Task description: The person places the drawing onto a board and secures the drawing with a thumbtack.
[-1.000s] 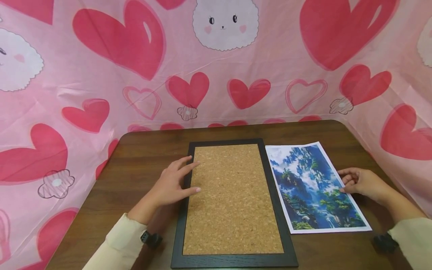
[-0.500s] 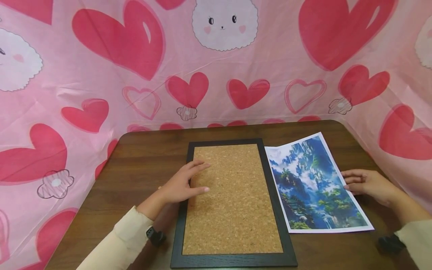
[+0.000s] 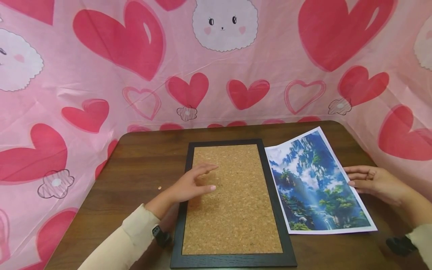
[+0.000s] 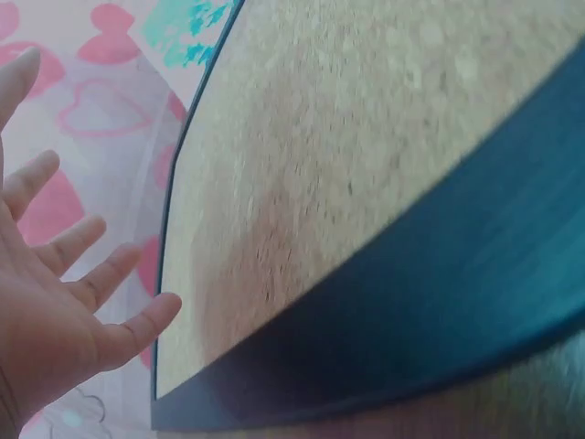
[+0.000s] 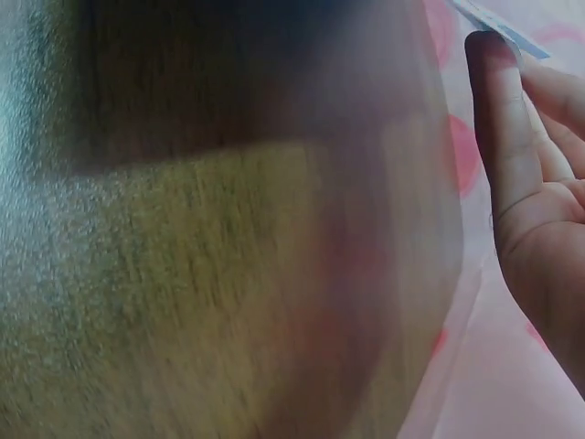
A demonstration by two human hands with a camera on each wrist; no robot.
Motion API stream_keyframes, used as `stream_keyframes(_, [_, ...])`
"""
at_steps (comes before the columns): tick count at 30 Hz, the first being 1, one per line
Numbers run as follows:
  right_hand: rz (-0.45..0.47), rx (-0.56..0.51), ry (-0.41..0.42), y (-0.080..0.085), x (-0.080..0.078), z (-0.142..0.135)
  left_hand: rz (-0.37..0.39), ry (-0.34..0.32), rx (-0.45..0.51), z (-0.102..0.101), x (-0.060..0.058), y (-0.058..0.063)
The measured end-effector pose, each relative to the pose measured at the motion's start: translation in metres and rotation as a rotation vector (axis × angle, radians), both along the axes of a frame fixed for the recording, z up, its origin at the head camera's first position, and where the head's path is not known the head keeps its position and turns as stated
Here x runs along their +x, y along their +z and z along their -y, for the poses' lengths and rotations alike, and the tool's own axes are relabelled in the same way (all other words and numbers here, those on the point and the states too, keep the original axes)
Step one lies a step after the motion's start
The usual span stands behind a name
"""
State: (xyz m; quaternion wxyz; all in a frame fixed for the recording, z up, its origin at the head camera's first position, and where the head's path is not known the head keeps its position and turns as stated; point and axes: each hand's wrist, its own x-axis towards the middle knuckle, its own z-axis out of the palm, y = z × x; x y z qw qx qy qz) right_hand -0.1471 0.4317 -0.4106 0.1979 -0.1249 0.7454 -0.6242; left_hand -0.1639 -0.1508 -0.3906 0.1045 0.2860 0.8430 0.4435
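Note:
In the head view a cork board [image 3: 233, 202] with a black frame [image 3: 236, 260] lies flat on the table. Over its left side hovers my left hand [image 3: 185, 186], fingers spread and apart from the cork; the left wrist view also shows this hand [image 4: 64, 302] holding nothing. To the board's right, a printed picture [image 3: 314, 183] of blue mountains and green trees has its right side raised. My right hand [image 3: 378, 185] pinches that right edge between thumb and fingers. In the right wrist view only a thin strip of the paper [image 5: 512, 32] shows at the fingertips.
The brown wooden table [image 3: 141, 157] has rounded far corners. A tiny light-coloured round object [image 3: 159, 188] lies left of the board. A pink heart-patterned cloth [image 3: 216, 67] hangs around the back and sides.
My right hand has lifted the picture's right side and shifted slightly right. My left hand has moved right over the cork, off the frame's left edge, uncovering the tiny round object.

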Motion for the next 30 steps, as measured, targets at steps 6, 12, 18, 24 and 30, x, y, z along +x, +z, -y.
stream_keyframes(6, [-0.015,0.004,-0.044,0.006,0.004,0.001,0.146,0.010,0.132,-0.010,0.001,-0.001])
stream_keyframes(12, [-0.022,-0.117,0.010,0.015,0.004,-0.004,0.288,0.020,0.221,-0.020,0.002,0.000])
stream_keyframes(18, [-0.061,-0.091,-0.017,0.026,0.004,-0.011,0.338,-0.023,0.307,-0.037,0.000,0.000])
stream_keyframes(24, [-0.146,-0.025,-0.107,0.032,0.007,-0.013,0.408,-0.009,0.366,-0.055,-0.003,-0.001])
stream_keyframes(30, [-0.135,-0.171,-0.074,0.036,0.006,-0.013,0.526,0.005,0.431,-0.068,-0.010,-0.003])
